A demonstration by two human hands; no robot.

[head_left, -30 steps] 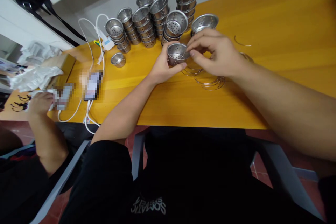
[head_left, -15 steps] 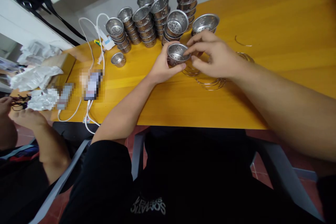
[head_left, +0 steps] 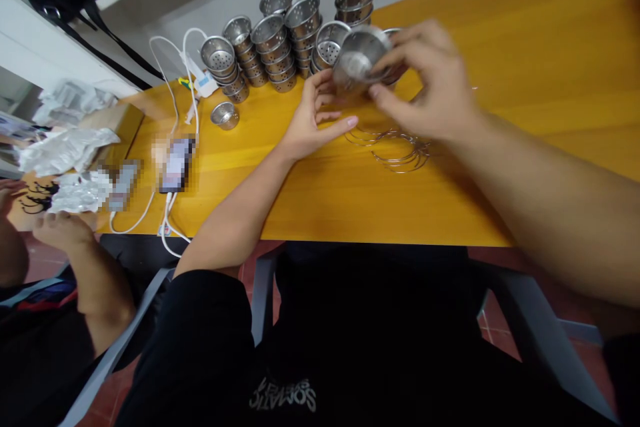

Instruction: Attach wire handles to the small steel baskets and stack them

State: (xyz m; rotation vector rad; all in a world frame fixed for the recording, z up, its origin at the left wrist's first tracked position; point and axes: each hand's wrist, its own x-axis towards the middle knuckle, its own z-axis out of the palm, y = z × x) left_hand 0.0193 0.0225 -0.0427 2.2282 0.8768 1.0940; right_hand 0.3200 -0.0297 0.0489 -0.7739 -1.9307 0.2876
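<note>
A metal strainer cup (head_left: 357, 60), blurred by motion, is tilted in the air above the table. My right hand (head_left: 430, 83) pinches it at its right side between thumb and fingers. Just below and left of the cup, my left hand (head_left: 313, 110) holds nothing, its thumb and fingers apart. Thin curved metal wires (head_left: 400, 157) lie on the table under my right hand. Behind the hands stand stacks of perforated metal strainer cups (head_left: 273, 43). Part of one cup behind my right hand is hidden.
A single small strainer cup (head_left: 225, 115) stands at the left. Farther left are a phone (head_left: 177, 163) on white cables, a second device (head_left: 124, 183), plastic wrapping (head_left: 75, 150) and a cardboard box (head_left: 125, 123). Another person's hand (head_left: 63, 230) is at the table's left end.
The strainer cup has left my left hand; my right hand has lifted it up and tipped it. My left hand has stayed in place with its fingers opened.
</note>
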